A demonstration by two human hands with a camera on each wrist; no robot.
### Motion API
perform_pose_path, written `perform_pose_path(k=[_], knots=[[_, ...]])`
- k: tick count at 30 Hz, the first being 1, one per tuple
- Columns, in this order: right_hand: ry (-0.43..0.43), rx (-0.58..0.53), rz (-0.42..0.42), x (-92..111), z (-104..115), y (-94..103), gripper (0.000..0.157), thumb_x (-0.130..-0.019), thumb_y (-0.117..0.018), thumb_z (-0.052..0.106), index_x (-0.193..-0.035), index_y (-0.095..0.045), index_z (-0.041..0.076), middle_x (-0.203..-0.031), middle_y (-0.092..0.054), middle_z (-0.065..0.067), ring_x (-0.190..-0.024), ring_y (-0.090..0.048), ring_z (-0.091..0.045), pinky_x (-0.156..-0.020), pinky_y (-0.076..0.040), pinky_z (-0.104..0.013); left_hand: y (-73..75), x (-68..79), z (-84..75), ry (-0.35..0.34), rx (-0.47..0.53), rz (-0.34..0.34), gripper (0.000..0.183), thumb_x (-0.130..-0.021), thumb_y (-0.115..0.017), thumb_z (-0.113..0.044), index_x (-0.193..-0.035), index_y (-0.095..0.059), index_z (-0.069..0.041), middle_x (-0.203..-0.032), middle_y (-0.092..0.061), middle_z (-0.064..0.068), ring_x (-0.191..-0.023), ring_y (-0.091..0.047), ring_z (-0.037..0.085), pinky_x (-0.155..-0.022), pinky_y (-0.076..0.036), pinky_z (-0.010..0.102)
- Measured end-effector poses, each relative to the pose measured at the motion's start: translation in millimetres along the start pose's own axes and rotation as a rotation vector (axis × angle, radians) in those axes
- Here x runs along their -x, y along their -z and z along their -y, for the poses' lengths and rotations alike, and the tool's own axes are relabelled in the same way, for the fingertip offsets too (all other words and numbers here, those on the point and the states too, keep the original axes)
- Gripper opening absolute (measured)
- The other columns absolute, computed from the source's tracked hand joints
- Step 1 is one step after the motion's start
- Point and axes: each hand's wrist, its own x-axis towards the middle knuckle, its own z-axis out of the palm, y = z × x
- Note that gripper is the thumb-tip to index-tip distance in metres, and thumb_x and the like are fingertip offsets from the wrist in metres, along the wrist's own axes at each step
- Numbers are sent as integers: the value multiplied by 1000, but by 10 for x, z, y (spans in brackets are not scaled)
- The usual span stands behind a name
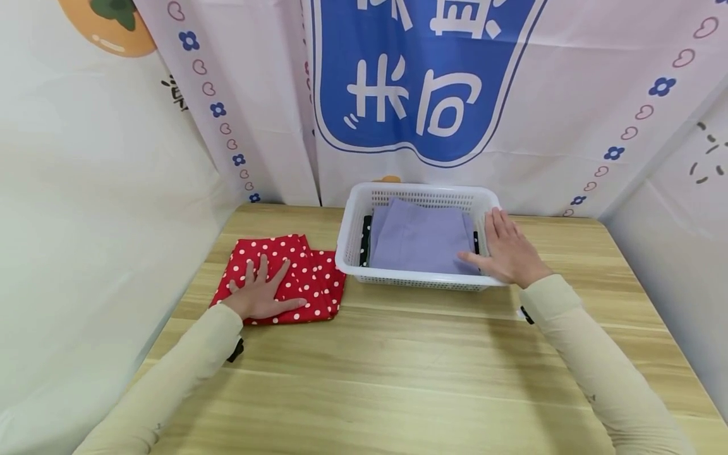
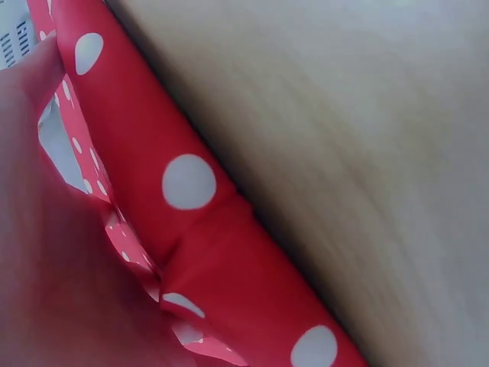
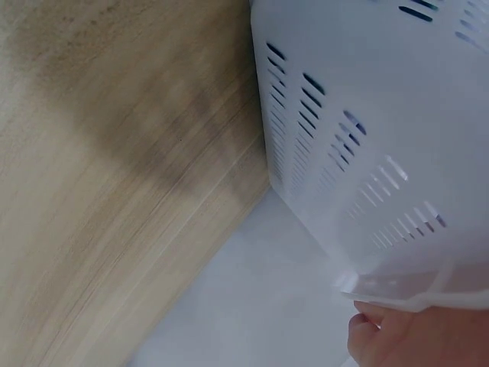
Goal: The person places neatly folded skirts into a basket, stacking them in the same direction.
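A folded red cloth with white polka dots [image 1: 315, 287] lies on the left of the table. My left hand [image 1: 263, 298] rests on it with fingers spread; in the left wrist view the folded edge of the red cloth [image 2: 221, 237] runs beside that hand [image 2: 53, 252]. At the back stands a white plastic basket [image 1: 421, 276] holding a folded lavender cloth [image 1: 423, 237], with a black polka-dot cloth [image 1: 365, 241] showing at its sides. My right hand [image 1: 509, 253] lies over the basket's right rim, fingers extended and thumb pointing inward over the lavender cloth.
The wooden table [image 1: 398, 373] reaches to a printed fabric backdrop [image 1: 273, 82] right behind the basket. White fabric walls [image 1: 102, 189] close in the left and right sides. The basket's slotted outer wall [image 3: 367, 99] fills much of the right wrist view.
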Motion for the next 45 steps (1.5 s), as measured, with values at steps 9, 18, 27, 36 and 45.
perform_pose_path(k=[9,18,27,36,45], knots=[[3,-11,2,7,10,-7,118,-83,-32,83,-152,7,-5,-160,12,-25,-150,7,-42,-122,-3,-59,7,196,-13,-1,-7,25,121,-69,-52,-86,-156,-3,-19,-157,3,32,-140,1,61,-94,-19,87],[13,-6,-9,-2,-9,-6,118,-84,-33,82,-151,5,-7,-160,11,-26,-149,6,-43,-122,-3,-59,6,501,-151,-14,-9,107,124,-69,-63,-78,-155,-6,-9,-154,-1,37,-137,-2,65,-95,-31,80],[13,-11,-1,3,-13,11,118,-84,-33,82,-151,5,-7,-160,12,-26,-149,7,-43,-122,-3,-60,13,687,-280,0,-22,155,125,-68,-71,-69,-154,-9,-3,-152,-4,39,-136,-3,68,-93,-37,78],[16,-20,6,18,12,13,117,-84,-32,82,-151,8,-6,-159,13,-26,-149,8,-44,-121,-3,-61,-24,746,-517,-23,-55,170,122,-69,-72,-67,-154,-13,-3,-152,-6,40,-134,-7,70,-89,-43,74],[16,-24,10,28,38,32,116,-85,-34,80,-151,7,-7,-159,15,-26,-148,8,-45,-120,-2,-62,-120,840,-1136,-73,-134,120,116,-69,-68,-73,-152,-23,-5,-149,-20,39,-131,-23,67,-80,-54,64]])
